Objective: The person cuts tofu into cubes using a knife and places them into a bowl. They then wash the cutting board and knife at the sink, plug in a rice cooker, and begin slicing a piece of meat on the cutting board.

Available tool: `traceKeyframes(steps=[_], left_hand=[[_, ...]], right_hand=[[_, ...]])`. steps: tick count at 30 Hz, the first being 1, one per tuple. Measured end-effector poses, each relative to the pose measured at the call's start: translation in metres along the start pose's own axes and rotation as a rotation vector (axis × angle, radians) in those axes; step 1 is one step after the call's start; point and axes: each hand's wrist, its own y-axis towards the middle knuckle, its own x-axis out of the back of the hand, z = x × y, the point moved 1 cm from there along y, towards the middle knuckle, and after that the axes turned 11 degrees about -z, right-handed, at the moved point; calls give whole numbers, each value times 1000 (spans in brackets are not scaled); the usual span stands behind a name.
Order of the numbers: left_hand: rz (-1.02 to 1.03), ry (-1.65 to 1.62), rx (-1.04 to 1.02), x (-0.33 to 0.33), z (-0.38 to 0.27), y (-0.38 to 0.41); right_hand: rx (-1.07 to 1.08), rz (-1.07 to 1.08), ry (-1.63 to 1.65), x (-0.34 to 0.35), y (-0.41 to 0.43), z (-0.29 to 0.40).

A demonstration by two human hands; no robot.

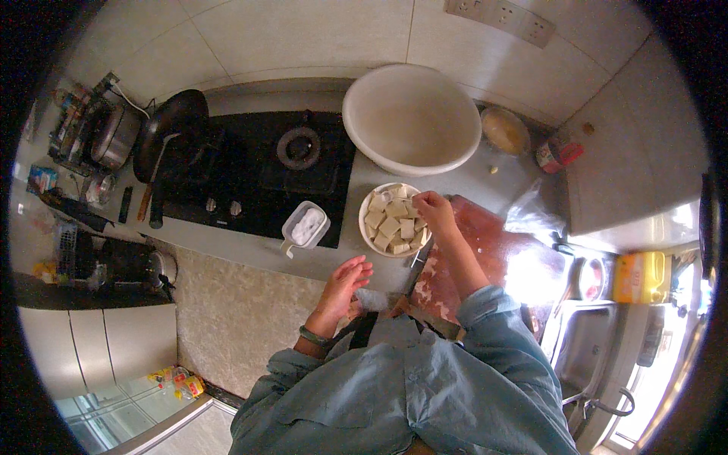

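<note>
A round white bowl [364,234] full of pale tofu cubes [390,226] stands on the counter before me. Over its far right rim my right hand [437,211] pinches the handle of what looks like a small clear spoon [389,197]; the bowl of the spoon is over the tofu. My left hand [343,287] hangs in front of the counter's edge with fingers apart, holding nothing. Left of the tofu, a small white plastic container [323,232] with a handle holds white powder [307,226], perhaps salt, and sits partly on the hob's corner.
A large white basin [409,119] stands behind the tofu bowl. A black gas hob [250,176] spans the left, with a dark wok [170,136] beyond. To the right are a reddish-brown cutting board [478,227], a clear plastic bag [534,213] and a steel sink [580,352].
</note>
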Motion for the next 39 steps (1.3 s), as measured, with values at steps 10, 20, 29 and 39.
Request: traceKeyframes(steps=[10, 20, 29, 39], left_hand=[[4, -12, 7, 2, 0, -1], [11, 21, 5, 2, 1, -1], [17, 15, 3, 5, 7, -1], [0, -7, 6, 7, 9, -5]], right_hand=[[-51, 59, 105, 2, -11, 7], [31, 73, -77, 3, -15, 2], [79, 151, -113, 5, -16, -5], [117, 127, -160, 39, -30, 3]])
